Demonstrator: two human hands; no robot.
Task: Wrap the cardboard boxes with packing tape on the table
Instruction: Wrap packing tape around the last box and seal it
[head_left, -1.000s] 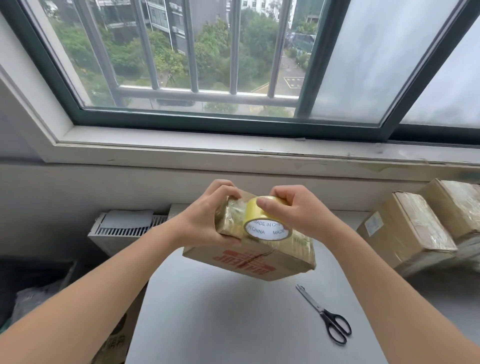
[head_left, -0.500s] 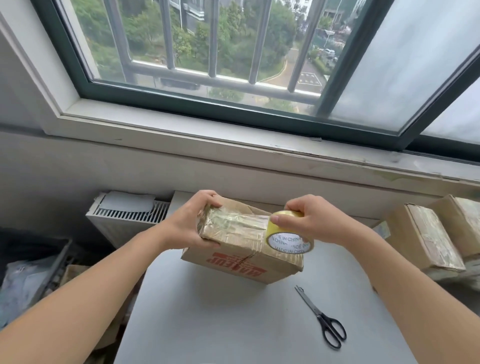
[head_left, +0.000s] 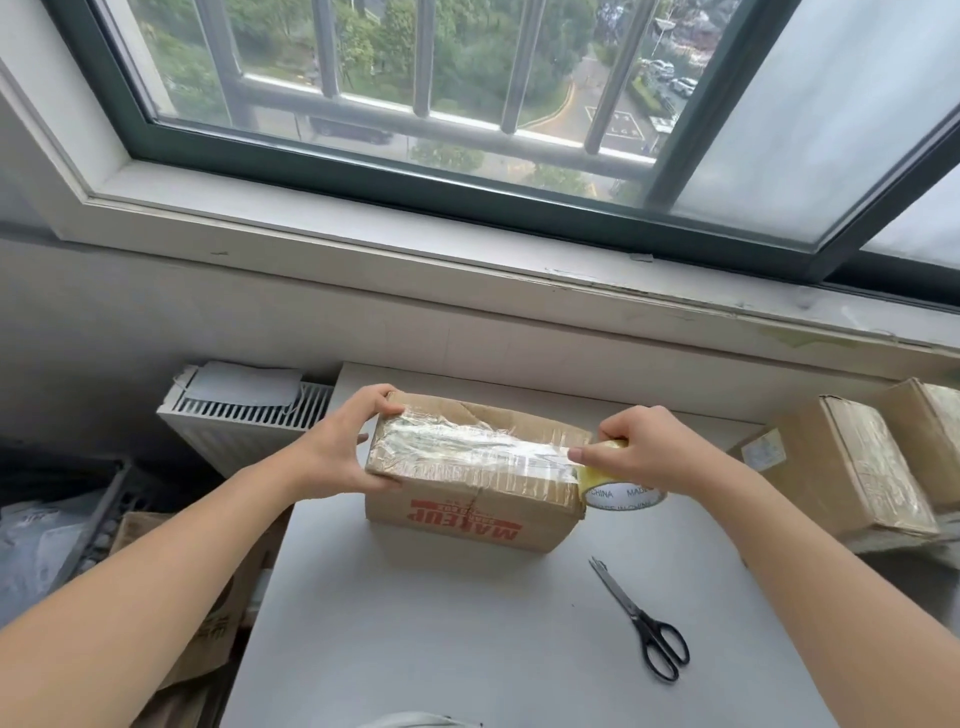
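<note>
A brown cardboard box (head_left: 467, 514) with red lettering stands on the grey table (head_left: 467, 639) near its far edge. Shiny clear tape runs along the box's top from left to right. My left hand (head_left: 343, 452) grips the box's left end, thumb on the near side and fingers over the top corner. My right hand (head_left: 639, 452) holds the yellowish tape roll (head_left: 621, 493) at the box's right end, just past the top edge, with the tape stretched from the roll across the top.
Black-handled scissors (head_left: 644, 621) lie on the table in front and to the right of the box. Two taped boxes (head_left: 852, 473) sit at the right edge. A white radiator (head_left: 244, 415) and a cluttered crate lie to the left. Wall and window sill stand behind.
My right hand has drawn the tape roll rightward across the box's top to its right end, laying tape behind it. The box has come down onto the table. My left hand stays on the left end.
</note>
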